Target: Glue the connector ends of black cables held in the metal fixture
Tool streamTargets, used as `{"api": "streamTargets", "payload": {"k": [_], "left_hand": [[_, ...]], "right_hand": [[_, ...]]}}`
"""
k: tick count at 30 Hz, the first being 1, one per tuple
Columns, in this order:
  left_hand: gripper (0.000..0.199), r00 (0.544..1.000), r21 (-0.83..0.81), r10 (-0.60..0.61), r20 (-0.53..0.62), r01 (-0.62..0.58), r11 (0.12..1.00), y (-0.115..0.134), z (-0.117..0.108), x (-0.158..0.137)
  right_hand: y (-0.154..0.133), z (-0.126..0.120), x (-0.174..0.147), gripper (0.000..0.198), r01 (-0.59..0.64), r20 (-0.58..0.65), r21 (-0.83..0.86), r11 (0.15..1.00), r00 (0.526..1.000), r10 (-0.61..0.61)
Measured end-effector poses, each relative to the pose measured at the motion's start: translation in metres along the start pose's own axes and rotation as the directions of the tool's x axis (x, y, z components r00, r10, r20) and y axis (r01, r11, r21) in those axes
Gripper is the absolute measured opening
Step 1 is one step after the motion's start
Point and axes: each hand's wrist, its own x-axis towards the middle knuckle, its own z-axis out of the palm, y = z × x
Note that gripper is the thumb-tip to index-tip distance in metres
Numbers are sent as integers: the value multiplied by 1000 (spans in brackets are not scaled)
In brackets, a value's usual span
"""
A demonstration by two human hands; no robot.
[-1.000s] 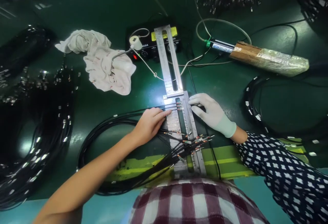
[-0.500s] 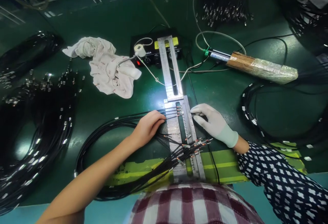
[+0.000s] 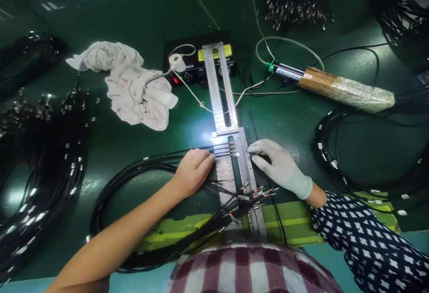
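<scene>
Green bench [image 3: 295, 127]: slotted metal fixture [image 3: 224, 167], black cable coil [image 3: 114, 181], crumpled cloth [image 3: 134, 91] (white, printed), black control box [image 3: 197, 69].

Wire tips [image 3: 232, 149] too small for detail

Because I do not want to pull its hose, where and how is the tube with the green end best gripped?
Probably around the brown wrapping at the middle of the tube, with the right hand coming from above and the near side. It lies on its side, so the hand can close across its long body there; the hose meets the green end, away from this grip.
</scene>
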Motion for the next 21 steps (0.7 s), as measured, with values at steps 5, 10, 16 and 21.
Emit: {"api": "streamTargets", "payload": {"k": [5,10,16,21], "left_hand": [[31,997,-54,75,19,-73,996,-4,2,0],[30,996,-97,41,78,-33,995,-4,0,0],[36,981,67,-78,180,67,996,7,-7,-12],[33,946,-51,-123,300,145,988,7,-16,-10]], "right_hand": [[0,0,1,12,12,-10,-4,1000,1000,-12],[1,0,-1,13,9,-8,-10,1000,1000,-9],[2,1,1,13,-1,-5,3,1000,1000,1],[3,0,0,13,2,-26,2,1000,1000,-2]]}}
